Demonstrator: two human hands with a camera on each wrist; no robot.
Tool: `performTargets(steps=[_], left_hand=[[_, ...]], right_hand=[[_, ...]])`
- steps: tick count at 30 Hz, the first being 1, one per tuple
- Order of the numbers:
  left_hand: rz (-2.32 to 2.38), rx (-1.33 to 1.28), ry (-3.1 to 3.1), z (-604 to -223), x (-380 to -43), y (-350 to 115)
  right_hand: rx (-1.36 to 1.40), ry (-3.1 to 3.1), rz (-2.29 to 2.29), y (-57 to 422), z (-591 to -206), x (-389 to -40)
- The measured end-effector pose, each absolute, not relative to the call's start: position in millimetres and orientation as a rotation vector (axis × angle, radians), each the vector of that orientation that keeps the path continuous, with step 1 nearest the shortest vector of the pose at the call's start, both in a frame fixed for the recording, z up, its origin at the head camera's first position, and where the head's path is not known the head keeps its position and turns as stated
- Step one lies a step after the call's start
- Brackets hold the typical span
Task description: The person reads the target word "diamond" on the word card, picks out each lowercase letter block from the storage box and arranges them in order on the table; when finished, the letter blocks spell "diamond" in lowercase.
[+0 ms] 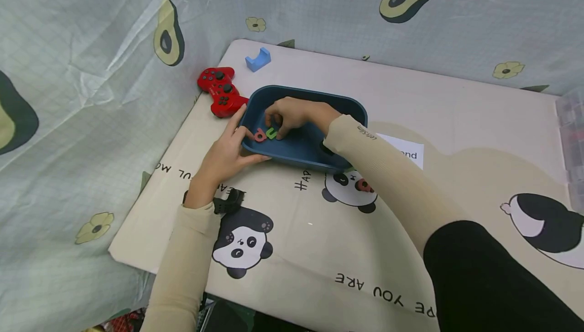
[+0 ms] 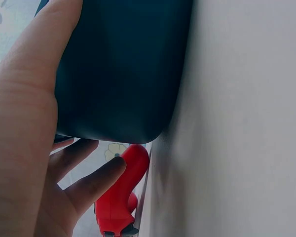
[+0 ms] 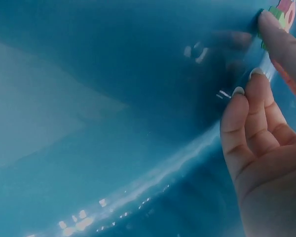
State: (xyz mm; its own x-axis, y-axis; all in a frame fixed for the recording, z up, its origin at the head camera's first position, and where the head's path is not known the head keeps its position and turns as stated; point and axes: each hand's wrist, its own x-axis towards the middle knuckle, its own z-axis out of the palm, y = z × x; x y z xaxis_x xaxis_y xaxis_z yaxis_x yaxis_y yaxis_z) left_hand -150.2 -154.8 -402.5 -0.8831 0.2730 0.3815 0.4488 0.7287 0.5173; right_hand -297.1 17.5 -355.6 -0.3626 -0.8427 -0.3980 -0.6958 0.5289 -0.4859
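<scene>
A dark blue plastic bin (image 1: 315,157) sits on the table. My left hand (image 1: 223,157) holds its near left corner, the thumb along the front wall and the fingers spread at the left end. In the left wrist view the thumb (image 2: 64,29) lies against the bin's side (image 2: 123,74). Inside the bin, my right hand (image 1: 294,114) reaches down over a green letter u (image 1: 271,133), beside a red letter d (image 1: 260,135). The right wrist view has the thumb (image 3: 281,42) touching the green letter's edge, the other fingers bent and apart from it.
A red game controller (image 1: 223,94) lies left of the bin, close to its corner. Behind stands a light blue curved block (image 1: 258,60). A printed card (image 1: 406,150) and a red piece (image 1: 364,185) are partly behind the right sleeve. A clear drawer box (image 1: 570,139) stands far right.
</scene>
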Motion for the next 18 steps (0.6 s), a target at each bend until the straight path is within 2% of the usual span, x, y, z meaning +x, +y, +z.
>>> performTargets(steps=[11,18], left_hand=[[-0.889,-0.574,-2.660,-403,-151,-152],[-0.882,-0.531,-2.693,-400,-148,-153]], right_hand=[[-1.226,2.191,-0.320,24,-352,-293],[-1.219,2.235,-0.404,33,-329,-288]])
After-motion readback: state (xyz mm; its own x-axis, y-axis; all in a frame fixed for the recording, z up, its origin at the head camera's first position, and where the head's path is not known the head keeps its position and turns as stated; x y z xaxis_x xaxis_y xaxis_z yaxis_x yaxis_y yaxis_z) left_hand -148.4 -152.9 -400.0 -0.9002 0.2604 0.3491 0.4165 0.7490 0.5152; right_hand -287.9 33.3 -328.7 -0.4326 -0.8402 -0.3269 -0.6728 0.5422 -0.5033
